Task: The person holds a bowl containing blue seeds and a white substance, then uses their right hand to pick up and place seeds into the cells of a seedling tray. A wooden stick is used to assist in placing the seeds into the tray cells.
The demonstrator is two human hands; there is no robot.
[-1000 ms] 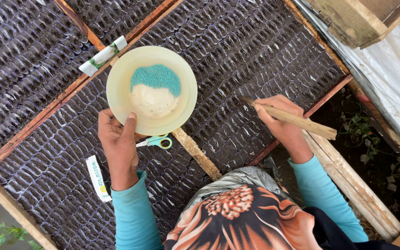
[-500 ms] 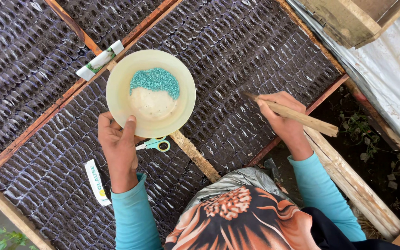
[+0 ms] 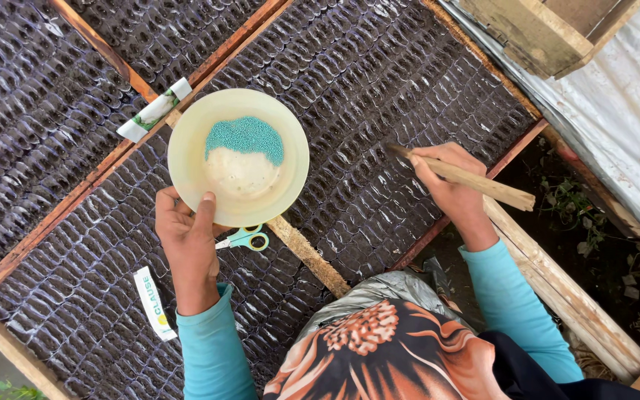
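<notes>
Where the wooden frame (image 3: 61,215) crosses the bed of small dark soil-filled bags (image 3: 379,89), a white seed packet (image 3: 155,110) with a green picture lies on the wood at the upper left. A second white packet (image 3: 154,302) lies flat on the bags near the lower left corner of the middle section, just left of the left forearm in a teal sleeve (image 3: 212,348).

The left hand (image 3: 187,241) grips the near rim of a pale yellow plastic bowl (image 3: 187,141): the thumb is laid over the rim on the inside, and the other fingers are curled under it, so the hand is closed on the bowl. The bowl is above the middle section of the bed. Inside it, small teal pellets (image 3: 244,137) lie heaped against the far side, and the rest of the bottom shows whitish. Just under the bowl, small scissors (image 3: 244,238) with teal handles lie on the bags, beside a short wooden stick (image 3: 307,254) which rests slanted on the bed.

Further right, the right hand (image 3: 450,185) is closed around a flat wooden stick (image 3: 483,185). Its thin end points left and touches the bags, and its wide end stands out to the right over the right edge of the frame.
</notes>
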